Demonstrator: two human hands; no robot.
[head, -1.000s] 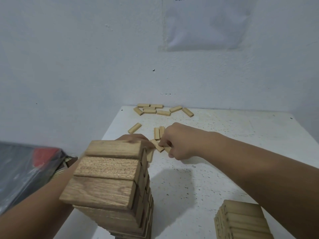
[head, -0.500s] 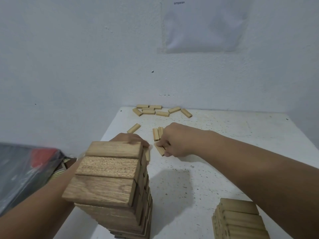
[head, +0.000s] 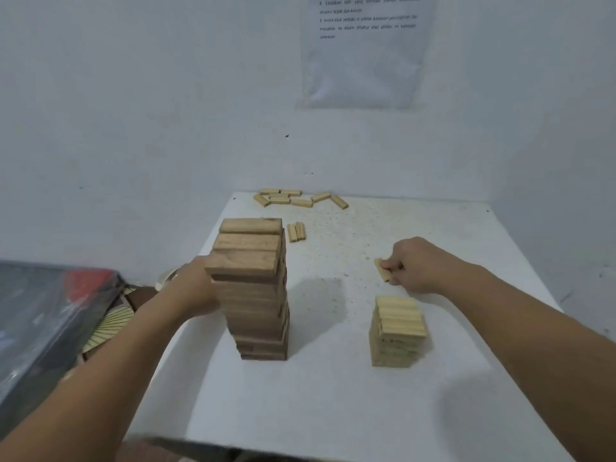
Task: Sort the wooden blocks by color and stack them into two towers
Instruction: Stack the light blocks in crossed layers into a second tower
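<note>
A tall tower of dark brown blocks (head: 255, 288) stands left of centre on the white table (head: 333, 411). To its right stands a short tower of light blocks (head: 398, 331). My right hand (head: 411, 265) grips light blocks (head: 382, 271) just behind the short tower. Most of my left hand (head: 196, 288) is hidden behind the dark tower, so its fingers cannot be made out. Two light blocks (head: 296, 232) lie side by side behind the dark tower. Several more light blocks (head: 296, 198) lie scattered at the table's far edge.
White walls close in behind and to the left of the table. A printed sheet (head: 365, 48) hangs on the back wall. At the left, off the table, lie a dark plastic-wrapped bundle (head: 43, 315) and a patterned round object (head: 110, 325).
My right hand has pulled back from the table's middle toward the short light tower, carrying light blocks. My left hand drew back behind the dark tower. The view has pulled back and tilted down.
</note>
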